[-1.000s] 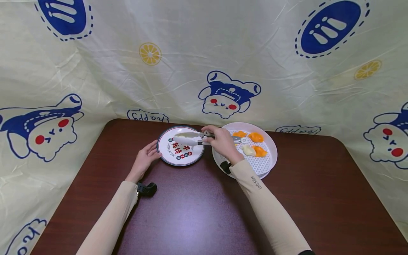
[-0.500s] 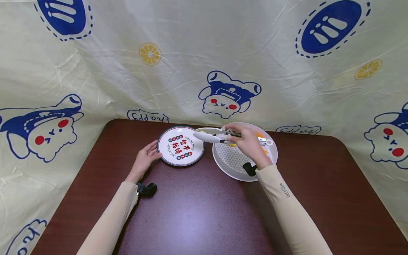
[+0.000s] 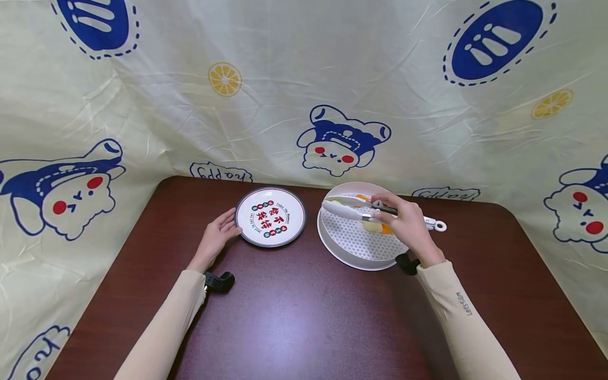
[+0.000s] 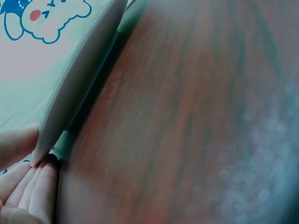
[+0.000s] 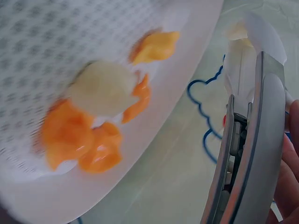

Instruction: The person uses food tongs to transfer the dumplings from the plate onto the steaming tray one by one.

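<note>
My left hand point(image 3: 214, 240) pinches the left rim of a round white plate point(image 3: 295, 227) printed with red characters; in the left wrist view the thumb point(image 4: 17, 145) lies on one side of the rim, the fingers on the other. In my right hand point(image 3: 405, 221) is a pair of tongs point(image 3: 349, 212) with white tips, gripped by the handles over a round white steamer tray point(image 3: 328, 248) with a perforated base. Between the tips shows a pale cream piece point(image 5: 237, 31). Dumpling-like pieces lie in the tray: a cream one point(image 5: 103, 88), a yellow one point(image 5: 156, 46) and orange ones point(image 5: 67, 133).
The dark wooden table point(image 3: 285, 316) spreads before both arms. Behind its far edge hangs a pale printed cloth point(image 3: 266, 132), close to the plate and tray. A black wrist device point(image 3: 219, 282) sits on the left wrist, another point(image 3: 407, 264) on the right.
My right hand has carried the tongs rightward from over the plate to over the tray, the pale piece between their tips. The left hand and plate have stayed in place.
</note>
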Available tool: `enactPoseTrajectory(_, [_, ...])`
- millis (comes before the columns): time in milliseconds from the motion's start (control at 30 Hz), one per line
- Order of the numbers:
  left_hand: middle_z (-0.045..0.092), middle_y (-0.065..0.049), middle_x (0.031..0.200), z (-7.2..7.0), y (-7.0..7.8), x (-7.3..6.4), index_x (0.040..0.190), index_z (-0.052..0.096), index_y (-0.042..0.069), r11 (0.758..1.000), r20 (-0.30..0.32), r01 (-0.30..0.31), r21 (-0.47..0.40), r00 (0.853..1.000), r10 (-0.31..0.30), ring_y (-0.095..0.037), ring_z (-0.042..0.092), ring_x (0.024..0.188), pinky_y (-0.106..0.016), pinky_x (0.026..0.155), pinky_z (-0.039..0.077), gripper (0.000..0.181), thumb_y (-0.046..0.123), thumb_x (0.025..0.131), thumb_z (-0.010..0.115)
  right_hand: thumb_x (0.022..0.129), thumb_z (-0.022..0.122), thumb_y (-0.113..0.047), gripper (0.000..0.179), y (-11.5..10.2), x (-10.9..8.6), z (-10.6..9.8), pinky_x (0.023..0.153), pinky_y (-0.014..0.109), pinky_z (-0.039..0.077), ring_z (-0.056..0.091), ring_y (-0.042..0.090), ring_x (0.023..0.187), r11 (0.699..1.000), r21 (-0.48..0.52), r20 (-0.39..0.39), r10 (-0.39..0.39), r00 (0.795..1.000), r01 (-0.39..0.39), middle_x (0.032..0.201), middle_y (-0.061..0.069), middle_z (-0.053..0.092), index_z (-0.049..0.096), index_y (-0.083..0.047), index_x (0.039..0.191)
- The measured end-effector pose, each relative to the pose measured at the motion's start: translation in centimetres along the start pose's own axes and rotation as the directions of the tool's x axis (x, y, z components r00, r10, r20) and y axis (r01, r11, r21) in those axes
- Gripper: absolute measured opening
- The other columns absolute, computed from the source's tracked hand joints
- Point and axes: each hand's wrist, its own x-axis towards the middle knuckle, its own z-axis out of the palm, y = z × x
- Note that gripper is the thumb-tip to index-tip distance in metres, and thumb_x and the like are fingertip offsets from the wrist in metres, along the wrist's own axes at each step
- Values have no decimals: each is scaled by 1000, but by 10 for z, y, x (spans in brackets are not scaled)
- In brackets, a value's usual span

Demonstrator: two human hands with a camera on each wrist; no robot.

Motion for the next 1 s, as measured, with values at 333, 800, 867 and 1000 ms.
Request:
enactPoseTrajectory(333, [30,-22,150,3,2,1,149,26,-3,1000,7,9,17,1000,-10,-30,34,135,-26,103,39,63,-4,93,55,87,68,-3,31,25,-23,-10,90,54,44,55,37,109,996,-42,13,80,997,-80,116,19,64,64,-3,118])
enactPoseTrajectory(800, [30,-22,150,1,0,-1,149,27,-2,999,-3,18,32,1000,-18,-29,35,135,-23,101,40,63,-2,93,56,87,68,-4,36,38,-36,-9,86,52,44,55,39,104,991,-77,7,114,993,-113,117,25,61,60,-2,122])
enactPoseTrajectory(867, [31,-22,149,1,0,-1,149,28,-2,999,-10,21,29,1000,-21,-29,36,134,-23,100,41,63,-2,93,56,88,68,-4,36,40,-37,-9,87,53,44,54,39,104,990,-72,10,123,992,-122,118,25,61,59,-2,122])
enactPoseTrajectory(1000, [31,-23,149,2,0,-2,148,27,-2,1000,-12,18,19,1000,-18,-30,36,134,-23,101,40,62,-3,93,56,88,67,-4,36,42,-40,-10,87,52,43,53,38,104,988,-56,12,143,990,-142,120,25,60,59,-2,124])
